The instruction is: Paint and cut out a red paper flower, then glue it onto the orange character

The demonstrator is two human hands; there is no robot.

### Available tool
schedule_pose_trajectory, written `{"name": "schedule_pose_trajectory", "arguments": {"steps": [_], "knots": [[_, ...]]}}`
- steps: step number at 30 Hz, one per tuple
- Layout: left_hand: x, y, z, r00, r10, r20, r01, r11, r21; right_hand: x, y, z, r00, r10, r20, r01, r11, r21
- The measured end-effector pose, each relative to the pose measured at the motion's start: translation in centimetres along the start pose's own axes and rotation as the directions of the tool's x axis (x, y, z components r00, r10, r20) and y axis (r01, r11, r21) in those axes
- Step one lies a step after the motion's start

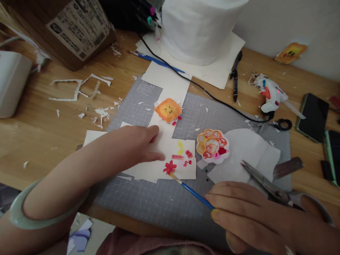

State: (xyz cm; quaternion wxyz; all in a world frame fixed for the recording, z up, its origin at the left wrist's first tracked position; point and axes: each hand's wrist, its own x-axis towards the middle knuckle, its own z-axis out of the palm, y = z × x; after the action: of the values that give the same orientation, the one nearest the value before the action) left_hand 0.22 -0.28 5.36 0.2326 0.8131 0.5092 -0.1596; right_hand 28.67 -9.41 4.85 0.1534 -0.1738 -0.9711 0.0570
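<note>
My right hand is closed around a blue paintbrush, whose tip touches the lower edge of a red painted flower on white paper. My left hand rests on the same paper, thumb and a finger apart, nothing visible between them; its other fingers are hidden. Yellow, pink and red paint marks lie beside the flower. Above them sits an orange diamond-shaped piece with a drawn face. A flower-shaped cutout in orange, red and pink lies to the right.
Scissors lie by my right hand on the grey cutting mat. A black cable crosses behind. Farther out are a white roll, a brown box, a glue gun and a phone.
</note>
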Motion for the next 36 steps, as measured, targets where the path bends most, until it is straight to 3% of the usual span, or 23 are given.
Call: {"name": "schedule_pose_trajectory", "arguments": {"steps": [4, 10, 15, 21, 24, 30, 36], "knots": [[0.1, -0.1, 0.3, 1.000, 0.001, -0.022, -0.001, 1.000, -0.004, 0.9, 0.7, -0.4, 0.999, 0.020, -0.033, -0.018, 0.999, 0.043], [0.0, -0.1, 0.2, 1.000, 0.011, -0.007, -0.011, 1.000, 0.005, 2.2, 1.4, -1.2, 0.968, 0.051, -0.246, -0.002, 0.980, 0.199], [0.0, 0.2, -0.2, 1.000, 0.004, 0.014, -0.004, 1.000, 0.000, 2.6, 1.1, -0.7, 0.950, 0.081, -0.301, -0.013, 0.975, 0.221], [-0.1, 0.5, -0.4, 1.000, 0.016, 0.024, -0.017, 0.999, 0.030, 2.0, 1.3, 0.9, 0.867, 0.065, -0.495, 0.021, 0.986, 0.166], [-0.1, 0.4, -0.4, 1.000, 0.013, 0.015, -0.014, 0.999, 0.043, 1.7, 1.4, 1.3, 0.881, 0.087, -0.465, -0.020, 0.989, 0.146], [-0.1, 0.4, -0.5, 0.999, 0.013, 0.031, -0.014, 0.999, 0.035, 2.0, 1.7, 0.8, 0.884, 0.036, -0.467, 0.028, 0.991, 0.130], [0.0, -0.1, 0.1, 1.000, 0.027, -0.008, -0.026, 0.999, 0.031, 2.6, 2.1, -0.7, 0.963, -0.016, -0.268, 0.070, 0.979, 0.193]]}}
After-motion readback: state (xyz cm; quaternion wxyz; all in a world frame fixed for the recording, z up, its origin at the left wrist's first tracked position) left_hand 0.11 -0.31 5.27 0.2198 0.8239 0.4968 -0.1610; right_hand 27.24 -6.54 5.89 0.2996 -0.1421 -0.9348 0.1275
